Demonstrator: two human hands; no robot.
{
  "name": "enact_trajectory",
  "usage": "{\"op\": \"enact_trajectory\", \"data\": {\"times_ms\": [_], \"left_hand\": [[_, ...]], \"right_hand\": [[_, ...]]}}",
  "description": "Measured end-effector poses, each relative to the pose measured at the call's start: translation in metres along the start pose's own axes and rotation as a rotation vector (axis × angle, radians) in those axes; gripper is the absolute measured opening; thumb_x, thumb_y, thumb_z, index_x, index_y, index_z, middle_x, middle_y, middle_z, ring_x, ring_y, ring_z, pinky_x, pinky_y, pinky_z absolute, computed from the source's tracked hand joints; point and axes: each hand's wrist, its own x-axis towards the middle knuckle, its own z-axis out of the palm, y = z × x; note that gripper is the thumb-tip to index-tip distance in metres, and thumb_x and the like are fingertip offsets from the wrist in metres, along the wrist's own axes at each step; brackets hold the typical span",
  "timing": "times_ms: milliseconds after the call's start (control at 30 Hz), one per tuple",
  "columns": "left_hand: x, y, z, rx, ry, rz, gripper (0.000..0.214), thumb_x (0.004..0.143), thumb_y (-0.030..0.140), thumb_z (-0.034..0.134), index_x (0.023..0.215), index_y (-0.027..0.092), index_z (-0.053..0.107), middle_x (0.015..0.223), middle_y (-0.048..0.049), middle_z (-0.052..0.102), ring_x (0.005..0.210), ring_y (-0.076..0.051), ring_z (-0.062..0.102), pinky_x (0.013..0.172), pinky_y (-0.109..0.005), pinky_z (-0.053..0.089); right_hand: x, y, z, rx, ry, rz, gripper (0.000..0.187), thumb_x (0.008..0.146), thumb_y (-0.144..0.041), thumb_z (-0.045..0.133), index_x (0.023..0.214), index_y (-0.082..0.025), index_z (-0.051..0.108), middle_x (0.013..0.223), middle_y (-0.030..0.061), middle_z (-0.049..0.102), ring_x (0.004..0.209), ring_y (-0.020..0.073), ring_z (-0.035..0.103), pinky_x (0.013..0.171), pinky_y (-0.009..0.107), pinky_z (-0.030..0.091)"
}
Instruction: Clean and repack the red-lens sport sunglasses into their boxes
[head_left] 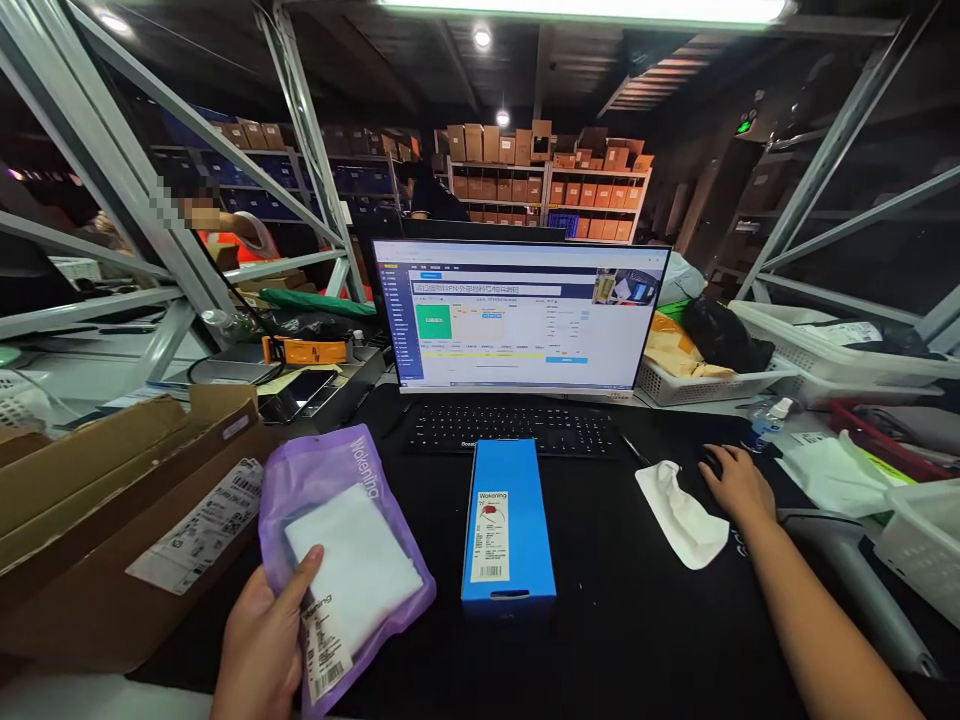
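My left grip (262, 640) pinches a purple plastic pouch (341, 560) between thumb and fingers, while my right grip (739, 488) lies cupped over a black computer mouse (710, 461).

One blue box (508, 530), one purple pouch (300, 490)

Bare black desk mat (637, 620) gives a hand open passage to the right of the tall blue cardboard box (508, 525), as far as a crumpled white cloth (682, 515). Just past that cloth, the right hand (739, 490) covers a black computer mouse (710, 462). Behind the box, a black keyboard (510, 430) blocks the way, almost touching it. Left of the box, only a narrow strip of mat separates it from the purple plastic bag (352, 550) in the left hand (262, 630), and a brown cardboard carton (112, 510) obstructs the space beyond.
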Motion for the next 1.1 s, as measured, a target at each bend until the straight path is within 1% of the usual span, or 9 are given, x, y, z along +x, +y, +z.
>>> {"op": "enact_trajectory", "data": {"times_ms": [100,200,367,433,567,700,767,900,1100], "left_hand": [[0.0,-0.001,-0.001,-0.002,-0.018,0.012,0.033,0.073,0.014,0.074,0.105,0.017,0.071,0.078,-0.0029,0.074,0.06,-0.019,0.071,0.067,-0.033,0.065],[0.002,-0.003,-0.002,-0.008,-0.029,0.032,0.032,0.072,0.016,0.076,0.103,0.017,0.071,0.078,-0.003,0.074,0.059,-0.018,0.07,0.064,-0.031,0.064],[0.001,-0.002,-0.001,-0.016,-0.003,0.012,0.026,0.07,0.016,0.077,0.095,0.017,0.07,0.074,-0.0018,0.073,0.061,-0.019,0.071,0.069,-0.033,0.065],[-0.001,0.001,0.001,-0.018,0.014,-0.005,0.024,0.07,0.016,0.076,0.093,0.018,0.07,0.073,-0.0014,0.073,0.063,-0.021,0.072,0.071,-0.035,0.065],[-0.002,0.003,0.003,-0.019,0.048,-0.035,0.031,0.062,0.015,0.08,0.091,0.018,0.069,0.076,-0.0012,0.074,0.07,-0.023,0.074,0.073,-0.036,0.064],[0.003,0.0,0.001,-0.015,0.062,-0.029,0.04,0.055,0.014,0.082,0.093,0.019,0.07,0.083,-0.0008,0.076,0.069,-0.022,0.073,0.068,-0.032,0.064],[0.005,-0.002,0.0,-0.005,0.066,-0.018,0.039,0.057,0.015,0.082,0.093,0.019,0.071,0.083,-0.0007,0.076,0.067,-0.02,0.072,0.064,-0.029,0.064],[0.006,-0.002,0.0,0.012,0.078,-0.012,0.034,0.06,0.016,0.079,0.093,0.019,0.071,0.075,0.0013,0.074,0.059,-0.017,0.07,0.055,-0.023,0.061],[0.004,0.0,0.001,0.006,0.037,-0.026,0.031,0.062,0.01,0.075,0.092,0.019,0.071,0.068,0.0025,0.073,0.052,-0.018,0.068,0.057,-0.029,0.063]], "right_hand": [[0.001,-0.001,0.0,-0.007,-0.004,-0.013,0.043,0.096,-0.044,0.047,0.128,-0.022,0.064,0.13,0.0131,0.055,0.111,0.0284,0.061,0.091,0.04,0.052],[0.002,-0.001,0.0,-0.001,-0.004,-0.013,0.042,0.095,-0.043,0.048,0.127,-0.021,0.064,0.131,0.014,0.055,0.112,0.0282,0.061,0.092,0.039,0.051],[0.002,-0.004,-0.004,0.014,0.004,0.038,0.046,0.092,-0.041,0.052,0.131,-0.019,0.061,0.127,0.0131,0.058,0.109,0.0273,0.062,0.088,0.038,0.052],[0.001,-0.005,-0.007,0.013,0.006,0.064,0.045,0.092,-0.04,0.052,0.131,-0.02,0.061,0.125,0.0121,0.059,0.107,0.0268,0.063,0.087,0.037,0.052],[-0.001,-0.01,-0.013,0.002,-0.003,0.098,0.043,0.091,-0.041,0.052,0.129,-0.023,0.063,0.126,0.0111,0.059,0.104,0.0263,0.064,0.086,0.037,0.052],[-0.002,-0.015,-0.018,-0.002,-0.01,0.109,0.042,0.092,-0.04,0.052,0.129,-0.023,0.063,0.127,0.011,0.059,0.105,0.0265,0.063,0.087,0.037,0.051],[-0.003,-0.017,-0.02,-0.003,-0.017,0.108,0.043,0.092,-0.041,0.052,0.129,-0.023,0.062,0.127,0.0108,0.059,0.106,0.0264,0.063,0.087,0.037,0.051],[-0.003,-0.02,-0.025,-0.01,-0.033,0.115,0.042,0.093,-0.041,0.052,0.129,-0.024,0.063,0.128,0.0105,0.059,0.105,0.0262,0.064,0.086,0.037,0.051],[-0.003,-0.024,-0.029,-0.02,-0.06,0.122,0.042,0.094,-0.041,0.051,0.13,-0.025,0.063,0.129,0.0107,0.058,0.107,0.0259,0.064,0.087,0.036,0.051]]}}
